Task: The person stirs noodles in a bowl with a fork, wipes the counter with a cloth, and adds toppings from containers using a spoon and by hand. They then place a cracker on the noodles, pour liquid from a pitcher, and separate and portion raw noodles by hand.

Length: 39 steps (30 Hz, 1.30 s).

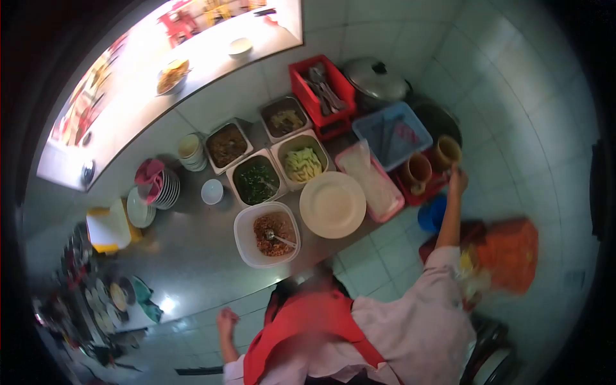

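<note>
A: Right arm first. Pose?
B: Reaching far out to the side, nearly straight; pale pink cloth sleeve (443,262), bare forearm (451,221). Right hand (457,179) at the end, fingers pinched on the near side of a round-mouthed brown mug (447,151).
A: Where is that mug, exactly?
B: Right end of the grey metal counter (192,247), by a shallow red tray (434,190). Cannot tell whether its base touches the tray. A second, matching brown mug (418,168) is just beside it; clear bluish plastic box (393,136) near both.
A: Left hand?
B: Left hand (226,317) is low, in front of the counter's near edge, well apart from the mugs. Fingers look part-curled, but blurred; cannot tell whether they press together.
A: Brands, labels?
B: Any lettering is too small or blurred to read.
</note>
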{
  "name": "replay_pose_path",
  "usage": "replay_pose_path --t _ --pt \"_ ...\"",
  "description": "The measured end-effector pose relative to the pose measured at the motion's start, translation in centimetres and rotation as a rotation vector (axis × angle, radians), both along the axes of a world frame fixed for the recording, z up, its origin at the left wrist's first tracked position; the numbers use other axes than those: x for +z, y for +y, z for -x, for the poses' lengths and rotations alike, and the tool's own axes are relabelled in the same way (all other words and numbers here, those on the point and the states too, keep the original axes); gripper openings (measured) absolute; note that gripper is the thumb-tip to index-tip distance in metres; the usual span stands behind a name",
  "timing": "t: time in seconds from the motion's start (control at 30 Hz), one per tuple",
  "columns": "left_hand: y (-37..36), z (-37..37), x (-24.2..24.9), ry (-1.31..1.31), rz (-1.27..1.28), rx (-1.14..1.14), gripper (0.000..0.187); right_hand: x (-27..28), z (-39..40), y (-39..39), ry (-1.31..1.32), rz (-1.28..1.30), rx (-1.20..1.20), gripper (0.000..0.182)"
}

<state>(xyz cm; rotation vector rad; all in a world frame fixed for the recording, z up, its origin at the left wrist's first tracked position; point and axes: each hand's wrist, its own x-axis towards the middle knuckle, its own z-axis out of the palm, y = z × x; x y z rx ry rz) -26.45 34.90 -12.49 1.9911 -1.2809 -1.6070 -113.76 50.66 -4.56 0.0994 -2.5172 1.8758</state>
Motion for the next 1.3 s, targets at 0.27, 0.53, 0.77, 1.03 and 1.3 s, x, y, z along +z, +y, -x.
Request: replay_pose_path --t 0.27,0.53,0.77,1.03,1.3 --pt "-0.6 1.5 6.0 -0.031 0.117 0.047 0.028 -7.3 -0.5 -2.4 -0.149 0.072 0.031 0.036" --pt "10.4 -7.8 -1.3 -0.346 -0.178 -0.211 0.029 3.5 -7.3 -3.3 -0.155 -0.562 -0.019 0.043" --pt "0.8 -11.8 -0.7 -0.138 0.005 -0.033 0.031 13.8 -12.5 -14.7 0.942 -0.241 -0.17 0.039" --pt "-7.7 -18.1 5.8 0.133 0.237 -0.039 0.033 42.4 -41.5 -34.1 1.512 0.196 0.183 0.037" --pt "-10.3 -19.7 6.6 0.195 0.211 -0.035 0.036 54.7 -54.9 -45.0 1.725 0.127 0.404 0.035"
